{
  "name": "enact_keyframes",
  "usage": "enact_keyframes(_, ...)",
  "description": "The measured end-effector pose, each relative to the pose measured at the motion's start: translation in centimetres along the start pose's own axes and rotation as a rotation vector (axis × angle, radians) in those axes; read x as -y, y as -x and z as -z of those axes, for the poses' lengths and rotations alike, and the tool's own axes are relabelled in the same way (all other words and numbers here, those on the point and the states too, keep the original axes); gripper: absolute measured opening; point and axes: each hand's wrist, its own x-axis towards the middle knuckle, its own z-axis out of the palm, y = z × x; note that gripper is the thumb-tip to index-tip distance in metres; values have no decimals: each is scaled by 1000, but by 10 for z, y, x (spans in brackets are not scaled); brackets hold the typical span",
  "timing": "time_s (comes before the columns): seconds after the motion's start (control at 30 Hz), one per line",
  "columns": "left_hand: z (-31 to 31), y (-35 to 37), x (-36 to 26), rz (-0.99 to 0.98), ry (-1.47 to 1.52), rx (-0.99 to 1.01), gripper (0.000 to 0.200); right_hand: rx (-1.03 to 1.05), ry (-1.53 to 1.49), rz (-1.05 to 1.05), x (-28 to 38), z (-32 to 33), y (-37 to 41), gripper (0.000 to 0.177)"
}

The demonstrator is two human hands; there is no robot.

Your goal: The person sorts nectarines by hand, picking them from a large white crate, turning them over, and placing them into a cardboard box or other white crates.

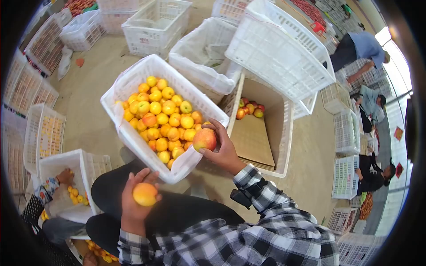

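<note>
My left hand [133,204] is closed round a yellow-orange fruit [145,194] above my lap. A redder fruit [204,139] sits in the grip of my right hand [224,150], over the near right corner of a white crate [153,170]. This crate has a pale liner and holds a pile of yellow and orange fruits [162,119]. To its right stands another crate [284,150], lined with cardboard [253,142], with several red fruits [250,109] at its far end.
White crates [277,53] are stacked ahead on the right, beside a lined crate [202,55]. At the lower left, another person's hand [65,177] reaches into a crate [60,162] holding yellow fruits. Several people are at the far right, one in a blue shirt [366,46].
</note>
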Motion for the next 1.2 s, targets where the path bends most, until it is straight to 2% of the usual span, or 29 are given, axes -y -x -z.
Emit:
enact_keyframes(0.03,0,-1,0,1,-12,-25,46,-96,158,97,-4,7,1,82)
enact_keyframes(0.1,-1,-3,0,-11,-40,-45,46,-214,203,112,-23,30,3,82)
enact_keyframes(0.17,-1,-3,1,2,-35,-24,46,-485,414,-15,-42,57,9,80)
enact_keyframes(0.27,-5,-2,3,-23,-36,-26,47,-838,532,-139,-97,116,11,71)
enact_keyframes(0.33,-9,-1,5,-22,-24,-38,48,-914,455,-334,-145,164,11,68)
enact_keyframes(0.4,-11,1,5,-30,-14,-66,49,-923,668,-371,-197,207,15,57)
enact_keyframes(0.47,-8,-1,6,-28,47,-11,52,-876,1047,-392,-233,246,17,46)
enact_keyframes(0.5,-10,1,6,2,141,12,54,-729,1108,-448,-251,272,25,39)
enact_keyframes(0.53,-4,7,9,-26,134,29,55,-366,1204,-306,-259,291,28,36)
enact_keyframes(0.57,4,12,11,-56,178,127,56,-581,592,-449,-293,308,29,34)
enact_keyframes(0.6,4,16,12,-74,210,159,56,-736,518,-365,-340,343,30,54)
enact_keyframes(0.63,3,20,12,-65,270,132,56,-625,847,-548,-242,290,28,56)
enact_keyframes(0.7,-4,26,6,-96,298,130,55,-712,905,-502,-231,275,22,65)
enact_keyframes(0.83,-13,18,2,-113,381,80,54,-791,757,-480,-199,250,8,59)
enact_keyframes(0.9,-13,16,0,-118,422,82,54,-690,466,-20,-123,169,-6,45)
enact_keyframes(0.97,-10,13,0,-66,407,127,58,-490,285,-41,-19,59,-11,36)
enact_keyframes(1.03,-1,7,2,-57,392,184,59,-225,170,-12,6,0,-12,40)
enact_keyframes(1.1,8,2,6,-50,381,255,60,138,334,156,38,-59,-7,46)
enact_keyframes(1.17,13,1,8,-51,354,369,62,385,433,425,56,-108,-9,53)
enact_keyframes(1.2,8,4,8,-60,358,373,62,395,435,430,57,-122,-8,53)
